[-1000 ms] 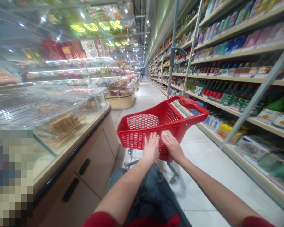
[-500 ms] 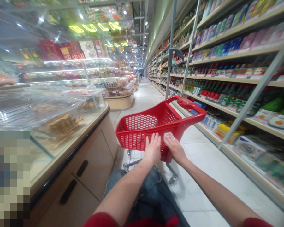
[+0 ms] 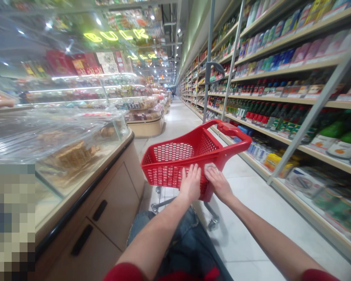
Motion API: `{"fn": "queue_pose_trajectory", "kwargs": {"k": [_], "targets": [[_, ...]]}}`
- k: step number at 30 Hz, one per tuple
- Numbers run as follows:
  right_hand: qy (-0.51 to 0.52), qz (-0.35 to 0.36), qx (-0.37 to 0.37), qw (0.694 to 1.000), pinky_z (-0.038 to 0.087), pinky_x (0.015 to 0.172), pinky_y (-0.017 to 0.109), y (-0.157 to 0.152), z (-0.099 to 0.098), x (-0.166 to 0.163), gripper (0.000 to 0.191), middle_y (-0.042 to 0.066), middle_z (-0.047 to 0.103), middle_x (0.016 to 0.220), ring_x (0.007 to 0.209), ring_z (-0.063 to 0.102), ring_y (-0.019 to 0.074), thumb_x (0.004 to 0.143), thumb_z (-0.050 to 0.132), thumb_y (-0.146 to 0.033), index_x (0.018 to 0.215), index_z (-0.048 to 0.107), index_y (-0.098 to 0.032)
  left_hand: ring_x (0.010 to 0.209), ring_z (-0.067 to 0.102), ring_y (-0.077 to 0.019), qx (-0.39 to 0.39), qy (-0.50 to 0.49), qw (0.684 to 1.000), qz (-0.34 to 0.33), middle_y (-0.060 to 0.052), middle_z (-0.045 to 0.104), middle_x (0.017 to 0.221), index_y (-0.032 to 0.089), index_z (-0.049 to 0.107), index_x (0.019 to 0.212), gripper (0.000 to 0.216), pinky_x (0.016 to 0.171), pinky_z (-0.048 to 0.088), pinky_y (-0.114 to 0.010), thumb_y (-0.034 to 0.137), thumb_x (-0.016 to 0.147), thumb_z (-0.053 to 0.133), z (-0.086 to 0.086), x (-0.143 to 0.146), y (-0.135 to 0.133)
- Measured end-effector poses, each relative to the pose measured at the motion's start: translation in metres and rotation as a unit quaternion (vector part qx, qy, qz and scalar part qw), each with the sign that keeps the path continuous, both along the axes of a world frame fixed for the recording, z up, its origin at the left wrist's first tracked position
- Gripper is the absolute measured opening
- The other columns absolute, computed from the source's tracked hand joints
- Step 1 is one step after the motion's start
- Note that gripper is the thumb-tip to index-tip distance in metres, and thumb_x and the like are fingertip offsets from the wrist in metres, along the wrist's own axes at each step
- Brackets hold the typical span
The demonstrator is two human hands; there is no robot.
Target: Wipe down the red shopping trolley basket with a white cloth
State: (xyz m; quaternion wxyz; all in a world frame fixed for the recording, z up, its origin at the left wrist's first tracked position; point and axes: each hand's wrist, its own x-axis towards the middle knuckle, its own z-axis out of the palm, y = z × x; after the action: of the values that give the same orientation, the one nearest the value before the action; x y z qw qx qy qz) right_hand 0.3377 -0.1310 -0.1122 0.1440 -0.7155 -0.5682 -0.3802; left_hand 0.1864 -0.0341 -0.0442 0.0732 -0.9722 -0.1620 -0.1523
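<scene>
A red plastic shopping cart (image 3: pixel 166 164) with perforated basket walls stands sideways before me on grey legs with casters. My left hand (image 3: pixel 191 182) rests on the side wall of the basket, its fingers stretched out and slightly apart, nothing in it. Close by on the right, my right hand (image 3: pixel 218 182) presses a small crumpled white tissue (image 3: pixel 210 167) against the solid red panel below the cart's handle (image 3: pixel 236 136). The fingers curl over the tissue and hide part of it.
Left of the cart is a display counter (image 3: pixel 111 203) with wooden doors and clear covers. Shelves (image 3: pixel 280 97) of bottles and cans line the right side, with a grey metal post (image 3: pixel 208 58) in front. A tiled aisle (image 3: pixel 175 113) runs away between them.
My right hand has shifted slightly with the tissue on the cart's panel. My left hand stays on the basket side. The whole view has drifted a little.
</scene>
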Motion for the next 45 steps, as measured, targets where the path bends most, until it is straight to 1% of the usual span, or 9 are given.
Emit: {"fn": "queue_pose_trajectory", "kwargs": {"k": [3, 9, 11, 17, 26, 34, 36, 42, 45], "targets": [[-0.001, 0.018, 0.018, 1.000, 0.036, 0.095, 0.038, -0.007, 0.009, -0.002, 0.042, 0.008, 0.050, 0.128, 0.124, 0.037, 0.0205, 0.083, 0.034, -0.009, 0.120, 0.051, -0.018, 0.134, 0.012, -0.0251, -0.001, 0.007, 1.000, 0.001, -0.012, 0.020, 0.145, 0.008, 0.023, 0.136, 0.066, 0.106, 0.014, -0.053, 0.019, 0.074, 0.039, 0.002, 0.000, 0.001], [-0.001, 0.006, 0.140, 0.990, 0.028, 0.102, 0.041, -0.001, 0.063, 0.011, 0.041, 0.011, 0.047, 0.130, 0.128, 0.030, 0.0210, 0.084, 0.035, -0.011, 0.123, 0.048, -0.016, 0.134, 0.010, -0.0265, 0.011, -0.009, 1.000, -0.011, -0.013, 0.017, 0.146, 0.006, 0.022, 0.136, 0.065, 0.106, 0.012, -0.054, 0.019, 0.075, 0.037, 0.013, 0.006, -0.002], [0.001, -0.005, 0.126, 0.992, 0.029, 0.100, 0.042, -0.001, 0.058, 0.015, 0.041, 0.011, 0.048, 0.129, 0.128, 0.031, 0.0214, 0.085, 0.035, -0.012, 0.123, 0.048, -0.016, 0.134, 0.011, -0.0262, 0.016, -0.017, 1.000, -0.020, -0.013, 0.017, 0.146, 0.006, 0.022, 0.136, 0.064, 0.106, 0.012, -0.054, 0.020, 0.075, 0.036, 0.013, 0.008, -0.007], [0.013, 0.004, 0.005, 1.000, 0.037, 0.094, 0.040, -0.016, 0.010, 0.005, 0.044, 0.009, 0.049, 0.128, 0.125, 0.035, 0.0206, 0.083, 0.035, -0.010, 0.125, 0.047, -0.020, 0.134, 0.014, -0.0258, 0.019, -0.015, 0.999, -0.022, -0.013, 0.020, 0.145, 0.007, 0.026, 0.135, 0.061, 0.105, 0.015, -0.053, 0.020, 0.076, 0.034, 0.007, 0.008, -0.011], [0.017, -0.005, 0.149, 0.989, 0.029, 0.102, 0.041, -0.010, 0.065, 0.019, 0.047, 0.010, 0.045, 0.132, 0.130, 0.027, 0.0198, 0.085, 0.033, -0.011, 0.131, 0.039, -0.019, 0.134, 0.013, -0.0273, 0.033, -0.039, 0.998, -0.030, -0.015, 0.021, 0.145, 0.005, 0.027, 0.134, 0.061, 0.105, 0.013, -0.055, 0.018, 0.076, 0.035, 0.018, 0.019, -0.008], [0.029, -0.007, -0.007, 1.000, 0.034, 0.097, 0.041, -0.021, 0.009, 0.010, 0.046, 0.008, 0.047, 0.130, 0.126, 0.035, 0.0208, 0.083, 0.034, -0.010, 0.127, 0.044, -0.019, 0.133, 0.016, -0.0246, 0.042, -0.058, 0.996, -0.045, -0.012, 0.023, 0.144, 0.008, 0.027, 0.135, 0.058, 0.106, 0.016, -0.052, 0.020, 0.078, 0.033, 0.008, 0.023, -0.018], [0.028, -0.005, 0.006, 1.000, 0.034, 0.098, 0.040, -0.024, 0.015, 0.008, 0.047, 0.007, 0.046, 0.131, 0.126, 0.034, 0.0202, 0.082, 0.034, -0.009, 0.127, 0.044, -0.020, 0.133, 0.016, -0.0248, 0.035, -0.052, 0.997, -0.042, -0.012, 0.023, 0.144, 0.008, 0.028, 0.135, 0.058, 0.105, 0.016, -0.053, 0.020, 0.078, 0.032, 0.007, 0.023, -0.017], [0.040, -0.021, 0.146, 0.988, 0.027, 0.102, 0.043, -0.017, 0.069, 0.022, 0.048, 0.009, 0.042, 0.135, 0.130, 0.027, 0.0209, 0.084, 0.033, -0.013, 0.132, 0.039, -0.020, 0.134, 0.012, -0.0265, 0.040, -0.048, 0.997, -0.038, -0.014, 0.019, 0.145, 0.006, 0.026, 0.135, 0.060, 0.106, 0.012, -0.053, 0.019, 0.077, 0.034, 0.017, 0.027, -0.016], [0.051, -0.023, 0.121, 0.991, 0.027, 0.102, 0.045, -0.013, 0.061, 0.025, 0.048, 0.009, 0.043, 0.133, 0.129, 0.029, 0.0209, 0.085, 0.032, -0.013, 0.132, 0.038, -0.020, 0.134, 0.011, -0.0260, 0.043, -0.052, 0.997, -0.043, -0.013, 0.019, 0.145, 0.007, 0.024, 0.136, 0.062, 0.106, 0.013, -0.053, 0.018, 0.076, 0.035, 0.018, 0.028, -0.020]]}}
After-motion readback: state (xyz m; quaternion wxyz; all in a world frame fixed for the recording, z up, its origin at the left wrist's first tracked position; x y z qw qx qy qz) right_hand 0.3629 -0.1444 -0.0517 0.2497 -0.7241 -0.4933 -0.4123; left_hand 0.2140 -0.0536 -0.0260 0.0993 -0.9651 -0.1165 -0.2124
